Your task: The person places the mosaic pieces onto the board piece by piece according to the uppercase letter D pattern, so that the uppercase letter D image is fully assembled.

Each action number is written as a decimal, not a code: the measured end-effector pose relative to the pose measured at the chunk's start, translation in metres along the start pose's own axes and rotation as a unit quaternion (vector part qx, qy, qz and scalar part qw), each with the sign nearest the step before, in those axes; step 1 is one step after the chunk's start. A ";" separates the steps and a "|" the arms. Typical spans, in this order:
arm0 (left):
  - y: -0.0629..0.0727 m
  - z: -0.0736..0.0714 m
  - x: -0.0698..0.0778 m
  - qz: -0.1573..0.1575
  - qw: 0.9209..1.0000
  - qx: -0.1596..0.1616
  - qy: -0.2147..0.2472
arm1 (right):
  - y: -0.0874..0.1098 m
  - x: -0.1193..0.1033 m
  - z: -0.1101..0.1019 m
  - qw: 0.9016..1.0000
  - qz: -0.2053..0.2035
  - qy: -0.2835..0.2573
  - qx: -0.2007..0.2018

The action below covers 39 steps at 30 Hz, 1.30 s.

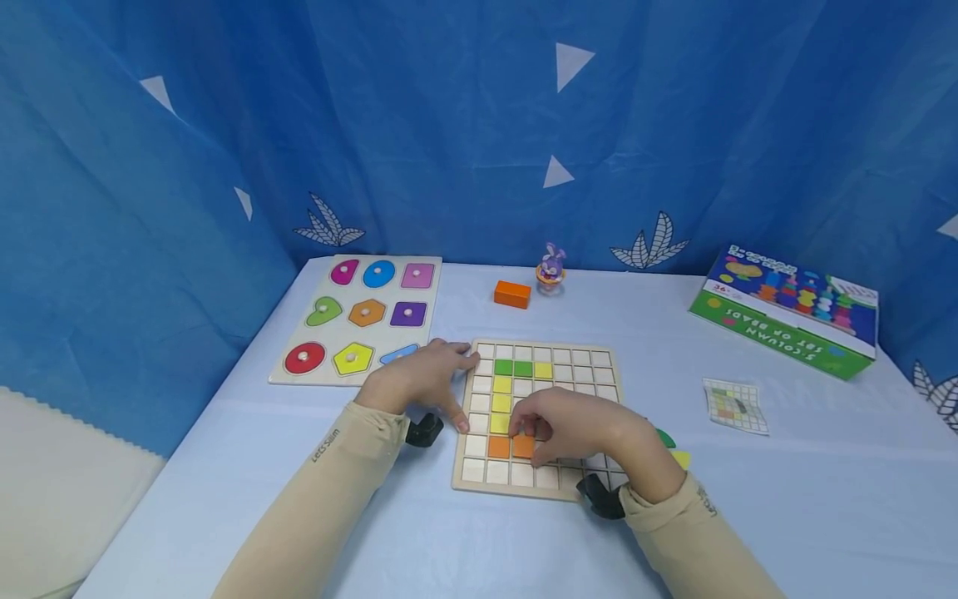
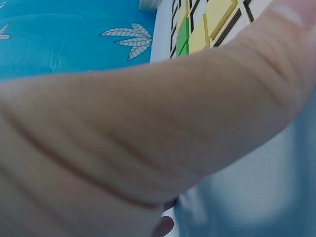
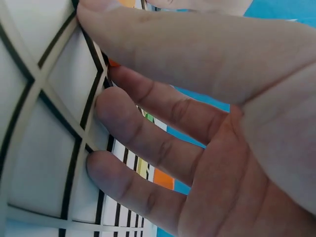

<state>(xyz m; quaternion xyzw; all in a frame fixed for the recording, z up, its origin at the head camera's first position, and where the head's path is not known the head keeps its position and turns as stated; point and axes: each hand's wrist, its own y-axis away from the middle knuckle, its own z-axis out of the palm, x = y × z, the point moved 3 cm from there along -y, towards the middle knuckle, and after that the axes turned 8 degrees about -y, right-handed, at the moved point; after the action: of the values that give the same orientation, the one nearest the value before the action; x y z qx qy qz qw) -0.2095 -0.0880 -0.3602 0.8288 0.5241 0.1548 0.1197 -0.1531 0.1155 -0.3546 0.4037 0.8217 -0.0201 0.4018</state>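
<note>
A wooden grid board (image 1: 550,495) lies on the table with green, yellow and orange square tiles in some of its cells. My right hand (image 1: 580,423) is over the lower middle of the board, thumb and index finger pinching an orange tile (image 1: 523,447) beside another orange tile (image 1: 498,447). In the right wrist view the other fingers (image 3: 143,133) are bent near white cells. My left hand (image 1: 422,378) rests at the board's left edge, thumb and fingers spread apart. Its thumb (image 2: 197,108) fills much of the left wrist view.
A knobbed shape puzzle (image 1: 299,320) lies at the back left. An orange block (image 1: 512,294) and a purple rabbit figure (image 1: 550,264) stand behind the board. To the right are a small pattern card (image 1: 736,406), a toy box (image 1: 786,312), and green and yellow pieces (image 1: 680,458) partly behind my right wrist.
</note>
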 end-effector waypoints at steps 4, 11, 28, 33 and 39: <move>0.000 0.000 0.000 0.000 1.000 0.000 0.000 | -0.001 0.000 0.000 1.000 0.004 0.001 0.001; -0.001 -0.001 0.001 0.000 1.000 0.001 -0.001 | 0.000 0.000 -0.001 1.000 0.007 -0.001 0.005; 0.002 -0.001 0.001 -0.014 1.000 -0.002 0.014 | 0.000 -0.004 0.000 1.000 0.000 -0.011 0.007; 0.002 -0.001 0.000 -0.016 1.000 0.000 0.009 | -0.001 -0.003 -0.002 1.000 0.000 -0.017 0.009; 0.000 0.001 0.000 -0.012 1.000 0.000 0.024 | 0.011 0.001 -0.013 0.999 0.024 -0.031 0.027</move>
<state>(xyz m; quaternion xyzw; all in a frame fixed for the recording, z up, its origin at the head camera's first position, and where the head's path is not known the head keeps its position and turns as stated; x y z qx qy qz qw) -0.2091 -0.0885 -0.3612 0.8184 0.5371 0.1732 0.1085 -0.1542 0.1279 -0.3432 0.4334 0.7980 -0.0448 0.4164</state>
